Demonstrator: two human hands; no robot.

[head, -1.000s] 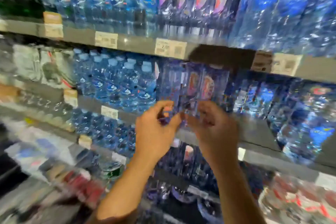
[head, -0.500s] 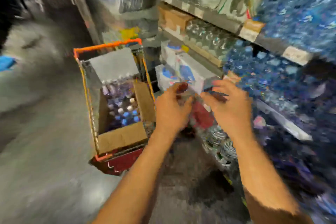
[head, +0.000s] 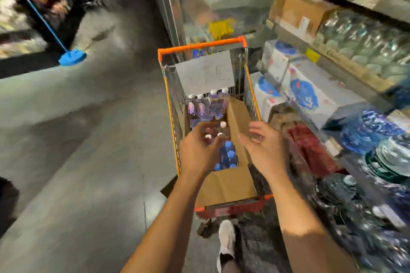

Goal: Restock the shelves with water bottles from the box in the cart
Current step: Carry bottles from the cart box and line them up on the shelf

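Grey concrete floor (head: 77, 139) runs down a dim shop aisle, with a blue mop (head: 72, 57) parked against the far left side and shelves (head: 332, 66) crowding the right. From the head camera, the only view on offer, an orange-framed cart (head: 200, 45) stands right in front of the person, nose pointing away down the aisle.

Inside the cart sits an open cardboard box (head: 226, 186), flaps folded out. It holds quite a stock: a row of purple-labelled water bottles (head: 209, 104) with white caps stands at the far end, a few more white caps show mid-box, and blue-capped bottles (head: 229, 155) fill the near part. A grey sign (head: 205, 72) hangs on the cart's far end.

Both hands hang above the box, holding nothing. The left hand (head: 199, 148) hovers over the white caps with fingers loosely bent; the right hand (head: 263, 146) is spread wide just beside the right flap.

As for progress, I'd judge plenty remains: the box looks well filled, and no bottle is in hand yet. The shelves alongside carry cartons, glassware and blue-patterned dishes (head: 372, 133), too blurred for detail.
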